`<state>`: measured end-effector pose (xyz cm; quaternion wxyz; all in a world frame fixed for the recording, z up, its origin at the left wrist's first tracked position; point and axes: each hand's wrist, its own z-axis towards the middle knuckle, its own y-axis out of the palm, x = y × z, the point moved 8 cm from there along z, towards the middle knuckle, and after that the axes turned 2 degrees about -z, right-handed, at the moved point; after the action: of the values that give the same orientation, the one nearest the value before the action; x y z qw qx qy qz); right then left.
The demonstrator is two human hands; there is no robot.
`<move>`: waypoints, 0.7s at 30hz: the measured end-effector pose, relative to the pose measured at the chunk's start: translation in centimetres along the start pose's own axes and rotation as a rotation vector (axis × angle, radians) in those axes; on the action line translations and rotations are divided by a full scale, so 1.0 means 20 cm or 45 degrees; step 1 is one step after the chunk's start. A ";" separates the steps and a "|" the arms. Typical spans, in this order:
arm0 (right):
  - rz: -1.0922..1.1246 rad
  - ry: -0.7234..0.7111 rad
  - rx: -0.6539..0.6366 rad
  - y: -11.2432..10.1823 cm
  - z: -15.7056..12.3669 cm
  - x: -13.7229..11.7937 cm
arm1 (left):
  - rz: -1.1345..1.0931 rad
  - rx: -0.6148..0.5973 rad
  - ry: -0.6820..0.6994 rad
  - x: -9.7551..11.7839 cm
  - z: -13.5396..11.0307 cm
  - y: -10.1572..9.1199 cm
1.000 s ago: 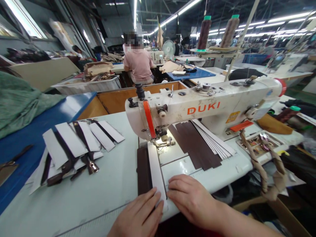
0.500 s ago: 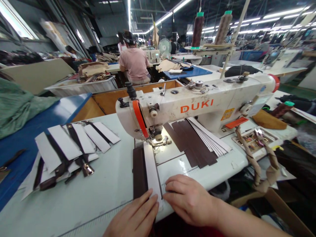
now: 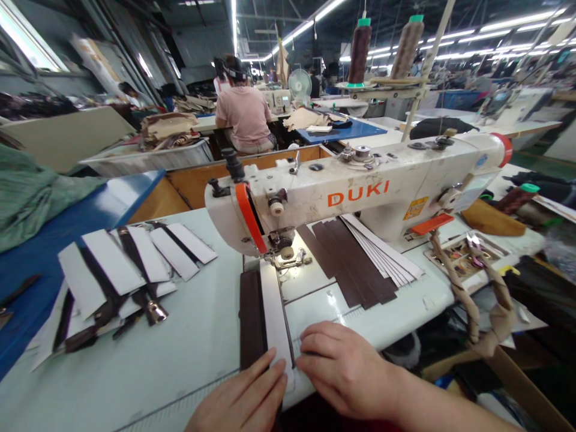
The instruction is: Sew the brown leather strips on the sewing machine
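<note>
**Under bright ceiling lights (image 3: 310, 25), a white strip (image 3: 275, 318) lies at a sewing machine (image 3: 360, 174)**

At the far side a person in a pink top (image 3: 245, 114) sits with their back turned, a fan (image 3: 300, 85) to the right. At the far left, green cloth (image 3: 40, 192) is heaped on a blue surface.

On the pale worktable (image 3: 198, 336), the white strip runs from the near edge to below the left end of the machine. A dark brown piece (image 3: 251, 324) lies along its left side; I cannot tell whether the two are joined.

The left hand (image 3: 243, 393) rests on the near end of the strip, fingers stretched out and side by side — pressing flat, not clamped round anything. The right hand (image 3: 342, 366) is just right of the strip, fingers curled and bunched; whether they pinch anything is hidden.

To the right of the strip, brown strips (image 3: 348, 258) lie overlapped, with white-faced ones (image 3: 382, 252) fanned beside them. Well to the left is a loose group of white pieces (image 3: 113, 261) and dark straps, with a shiny metal fitting (image 3: 156, 312) at its near side. A tray (image 3: 456, 241) of small items sits at the right.
</note>
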<state>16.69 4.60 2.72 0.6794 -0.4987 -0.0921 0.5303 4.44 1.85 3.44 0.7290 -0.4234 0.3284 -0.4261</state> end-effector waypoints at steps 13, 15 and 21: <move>0.020 -0.005 -0.019 0.00 0.00 -0.01 | -0.043 -0.017 -0.052 0.01 -0.02 0.03; 0.025 -0.006 -0.025 0.00 0.00 -0.01 | -0.035 0.039 -0.053 0.02 -0.03 0.04; 0.018 -0.009 -0.035 0.00 0.00 -0.01 | -0.021 0.180 -0.085 0.03 -0.06 0.07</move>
<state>16.55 4.32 2.75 0.6684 -0.5067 -0.0980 0.5356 4.19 1.32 1.69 0.7639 -0.3875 0.2696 -0.4399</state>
